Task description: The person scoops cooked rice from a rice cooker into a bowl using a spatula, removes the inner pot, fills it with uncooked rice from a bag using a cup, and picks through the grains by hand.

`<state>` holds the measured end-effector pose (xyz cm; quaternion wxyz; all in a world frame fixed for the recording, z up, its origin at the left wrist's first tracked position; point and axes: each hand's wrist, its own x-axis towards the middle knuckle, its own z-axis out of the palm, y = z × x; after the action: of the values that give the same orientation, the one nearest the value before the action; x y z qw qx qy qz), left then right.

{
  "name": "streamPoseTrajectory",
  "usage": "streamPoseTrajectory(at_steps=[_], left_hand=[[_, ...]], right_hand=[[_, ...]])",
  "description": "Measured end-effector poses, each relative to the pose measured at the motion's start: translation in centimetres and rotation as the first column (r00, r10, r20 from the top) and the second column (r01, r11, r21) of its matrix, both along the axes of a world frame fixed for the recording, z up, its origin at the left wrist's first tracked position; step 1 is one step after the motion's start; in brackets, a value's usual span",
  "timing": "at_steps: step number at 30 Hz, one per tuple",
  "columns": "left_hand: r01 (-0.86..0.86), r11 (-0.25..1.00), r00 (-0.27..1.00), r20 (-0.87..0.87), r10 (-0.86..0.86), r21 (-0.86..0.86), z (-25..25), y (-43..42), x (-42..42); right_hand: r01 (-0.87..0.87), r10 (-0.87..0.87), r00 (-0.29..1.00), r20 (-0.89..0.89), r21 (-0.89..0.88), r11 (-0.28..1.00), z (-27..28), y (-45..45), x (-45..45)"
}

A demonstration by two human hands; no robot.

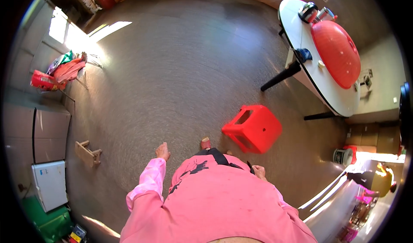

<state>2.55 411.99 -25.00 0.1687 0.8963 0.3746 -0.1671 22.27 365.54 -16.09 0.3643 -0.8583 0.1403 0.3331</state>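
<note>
My left hand (162, 151) hangs out in front of my pink sleeve, above the bare floor. Its fingers are loosely apart and nothing shows in them. Close to my waist on the right, my right hand (259, 171) is closed around a thin black object (250, 167), whose kind I cannot make out. A red plastic stool (259, 129) stands on the floor ahead and to the right, apart from both hands. One of my feet (206, 143) shows below the edge of my pink top.
A white table (297, 27) at the right bears a red dome cover (337, 53). On the left are a small wooden stool (88, 153), a chair heaped with cloths (69, 73) and a white cabinet (49, 185). Another person (378, 180) is at the far right.
</note>
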Motion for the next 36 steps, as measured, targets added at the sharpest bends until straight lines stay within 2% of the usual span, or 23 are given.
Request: streamPoseTrajectory(at_steps=[1, 3, 4, 5, 7, 9, 15, 18, 23, 26, 27, 30, 31, 32, 34, 36], left_hand=[[-0.042, 0.998, 0.999, -0.02, 0.042, -0.041, 0.0, 0.5, -0.2], [-0.109, 0.977, 0.993, -0.063, 0.099, -0.185, 0.1, 0.8, -0.2], [-0.132, 0.949, 0.99, -0.085, 0.112, -0.286, 0.3, 0.2, 0.7], [-0.155, 0.91, 0.987, -0.106, 0.123, -0.384, 0.5, -0.6, 1.7], [-0.241, 0.776, 0.97, -0.11, 0.219, -0.583, 1.1, -2.7, 4.0], [-0.177, 0.559, 0.887, 0.115, 0.447, -0.81, -2.3, -5.3, 4.5], [-0.14, 0.635, 0.99, -0.091, 0.109, -0.76, -7.9, 2.4, 6.4], [-0.313, 0.756, 0.95, -0.189, 0.25, -0.575, -7.7, 6.1, 8.1], [-0.417, 0.726, 0.909, -0.249, 0.334, -0.547, -7.9, 10.9, 9.8], [-0.418, 0.691, 0.872, -0.047, 0.487, -0.59, -4.9, 13.9, 12.9], [-0.455, 0.57, 0.78, 0.004, 0.626, -0.684, -5.1, 14.8, 13.5], [-0.513, 0.612, 0.646, 0.199, 0.737, -0.602, -7.3, 17.0, 14.2], [-0.53, 0.543, 0.598, 0.166, 0.784, -0.652, -7.1, 18.5, 14.2], [-0.517, 0.559, 0.605, 0.185, 0.774, -0.648, -7.8, 19.8, 13.7], [-0.486, 0.594, 0.621, 0.225, 0.751, -0.641, -9.9, 22.7, 12.8], [-0.588, 0.553, 0.643, 0.074, 0.763, -0.59, -7.8, 26.7, 13.9]], right_hand=[[-0.147, 0.152, 0.988, 0.033, -0.117, 0.982, -2.1, -0.7, 0.3], [-0.237, 0.242, 0.968, 0.064, -0.07, 0.969, -5.4, -1.3, 1.2], [-0.283, 0.286, 0.955, 0.077, -0.048, 0.958, -4.7, 0.0, 1.8], [-0.217, 0.222, 0.943, 0.246, -0.046, 0.975, -3.8, 1.5, 1.5], [-0.282, 0.293, 0.938, 0.185, -0.086, 0.956, -3.3, 4.0, 3.5], [-0.342, 0.353, 0.927, 0.128, -0.106, 0.934, -3.5, 6.4, 5.9], [-0.483, 0.496, 0.864, 0.081, -0.144, 0.864, -5.0, 14.8, 14.7], [-0.545, 0.559, 0.827, 0.059, -0.162, 0.823, -6.2, 19.8, 20.0], [-0.654, 0.669, 0.743, 0.012, -0.195, 0.731, -6.0, 29.3, 28.7], [-0.76, 0.775, 0.631, 0.038, -0.17, 0.627, -5.0, 37.1, 33.6], [-0.797, 0.81, 0.584, 0.045, -0.158, 0.584, -5.0, 40.1, 35.1], [-0.871, 0.877, 0.478, 0.047, -0.108, 0.48, -6.4, 50.6, 40.5], [-0.892, 0.897, 0.427, 0.11, -0.108, 0.438, -7.0, 54.9, 42.1], [-0.91, 0.91, 0.379, 0.166, -0.111, 0.399, -7.3, 59.3, 43.5], [-0.886, 0.861, 0.446, 0.244, -0.014, 0.463, -4.5, 69.1, 43.9], [-0.831, 0.796, 0.552, 0.248, 0.24, 0.502, -3.6, 77.5, 43.2]])
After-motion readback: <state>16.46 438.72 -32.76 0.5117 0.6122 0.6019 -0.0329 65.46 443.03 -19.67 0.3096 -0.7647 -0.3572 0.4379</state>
